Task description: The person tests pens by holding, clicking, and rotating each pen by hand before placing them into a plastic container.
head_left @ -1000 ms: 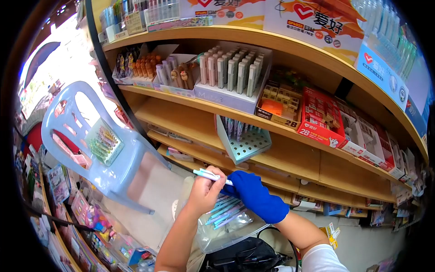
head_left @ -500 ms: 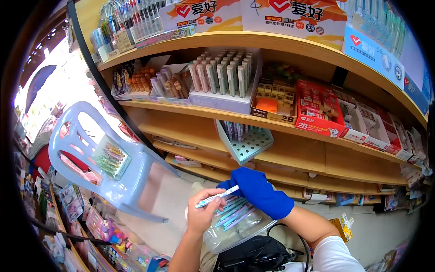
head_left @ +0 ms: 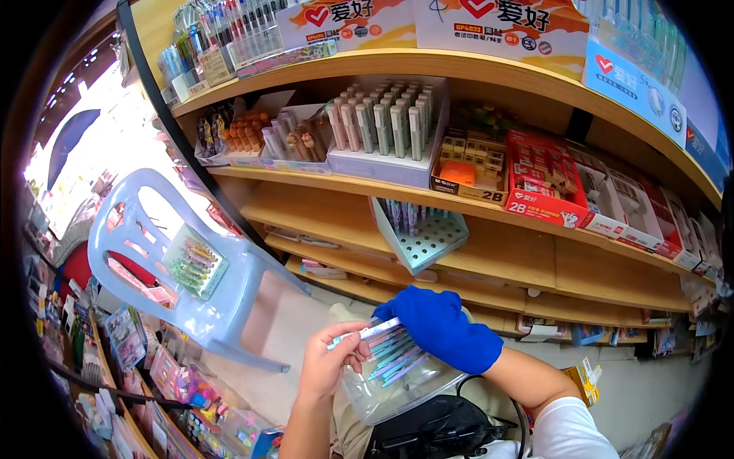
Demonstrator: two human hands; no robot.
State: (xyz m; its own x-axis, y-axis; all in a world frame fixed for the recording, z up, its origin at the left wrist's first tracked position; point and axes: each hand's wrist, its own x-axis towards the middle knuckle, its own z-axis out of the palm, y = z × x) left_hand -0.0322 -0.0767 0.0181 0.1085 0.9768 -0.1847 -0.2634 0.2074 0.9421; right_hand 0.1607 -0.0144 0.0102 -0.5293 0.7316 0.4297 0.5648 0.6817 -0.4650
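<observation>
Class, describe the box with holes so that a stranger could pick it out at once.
Start at the wooden shelves and find the board carrying the red box marked 2B. On the board below it, further left, a pale turquoise box juts out at a slant, pens standing at its back. Unlike the boxes above, its top shows rows of unfilled round holes.

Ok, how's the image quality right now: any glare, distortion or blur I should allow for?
Head view: the bright area behind the pale blue chair is blown out to white; head view: wide-angle bending bows the upper shelf, and the corners are black; head view: the pen in the left hand shows, but its markings are too small to read.
</observation>
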